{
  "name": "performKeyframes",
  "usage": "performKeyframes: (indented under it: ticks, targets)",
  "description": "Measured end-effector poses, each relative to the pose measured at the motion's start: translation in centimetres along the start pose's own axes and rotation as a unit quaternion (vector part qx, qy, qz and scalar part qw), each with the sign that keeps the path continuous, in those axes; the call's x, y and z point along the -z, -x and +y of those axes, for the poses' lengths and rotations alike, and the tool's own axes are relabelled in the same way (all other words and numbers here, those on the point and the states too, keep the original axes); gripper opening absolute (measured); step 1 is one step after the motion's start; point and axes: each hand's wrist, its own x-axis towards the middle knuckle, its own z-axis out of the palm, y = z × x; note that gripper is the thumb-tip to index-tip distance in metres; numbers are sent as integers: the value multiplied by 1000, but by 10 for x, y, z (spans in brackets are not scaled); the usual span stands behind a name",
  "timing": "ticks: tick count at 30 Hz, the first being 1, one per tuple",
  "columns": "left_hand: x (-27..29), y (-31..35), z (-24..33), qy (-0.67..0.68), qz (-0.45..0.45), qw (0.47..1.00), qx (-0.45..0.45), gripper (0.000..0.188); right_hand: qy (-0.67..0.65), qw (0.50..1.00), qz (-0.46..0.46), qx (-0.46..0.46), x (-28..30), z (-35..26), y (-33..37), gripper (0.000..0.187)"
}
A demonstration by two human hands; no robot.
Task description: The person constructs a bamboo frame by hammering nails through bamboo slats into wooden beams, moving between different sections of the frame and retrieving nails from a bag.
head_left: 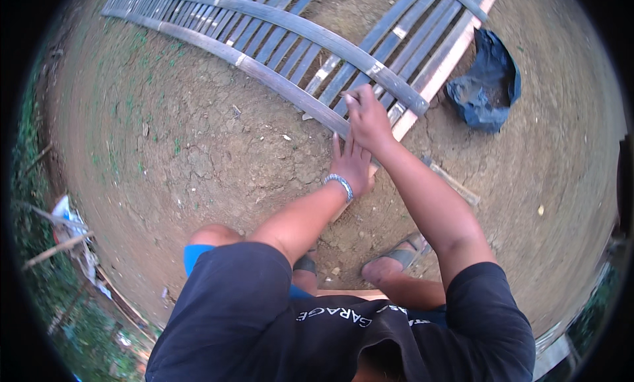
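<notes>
A fence-like panel of weathered bamboo slats (300, 62) lies on the bare ground, crossed by long bamboo rails (290, 84). At its near corner, my left hand (353, 168), with a silver bracelet on the wrist, rests with fingers stretched out toward the rail's end. Just beyond it, my right hand (368, 121) is closed above the slats near the corner. Something small and thin seems to show at its fingertips, too small to name. A pale wooden strip (432, 86) runs along the panel's right side and passes under my hands.
Right of the panel sits a crumpled black plastic pot or bag (485, 84). A short piece of wood (452, 181) lies on the dirt by my sandalled foot (399, 253). At the far left are plants, sticks (58, 251) and plastic litter (69, 217).
</notes>
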Motion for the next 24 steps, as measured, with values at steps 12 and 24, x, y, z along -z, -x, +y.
performKeyframes:
  ticks: [12,24]
  targets:
    - [-26,4,30,163,127,974,97,92,211,965,27,151,-60,24,-225,21]
    - [-44,8,42,158,142,947,239,104,283,950,-76,104,-77,15,-228,39]
